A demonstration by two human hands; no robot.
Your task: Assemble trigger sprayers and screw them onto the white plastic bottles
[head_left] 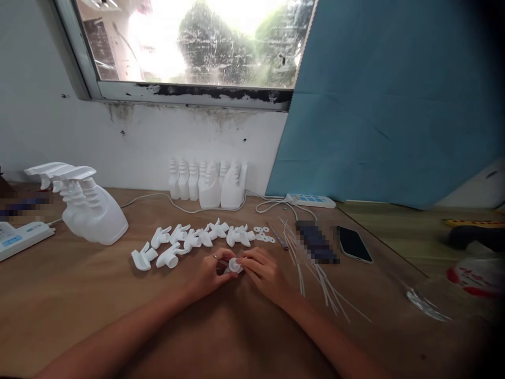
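Observation:
Low over the front of the table, my left hand (215, 271) is closed around a white spray head (235, 265), its round opening turned up toward me. My right hand (262, 271) comes in from the other side, fingers pressed together at that opening; whether they pinch a small part there is too small to tell. Beyond my hands lie several loose white spray heads (192, 240) with their triggers. Small white ring washers (265, 236) sit just past my right hand. Thin white tubes (325, 287) are spread to its right, beside a thin screwdriver (282, 241).
Several white bottles (209, 189) stand against the wall. Bottles with spray heads (97, 210) stand at the left near a power strip (26, 238). Another power strip (311, 200) with cables lies at the back. A phone (355, 244) and a clear plastic bottle (453, 287) are at the right.

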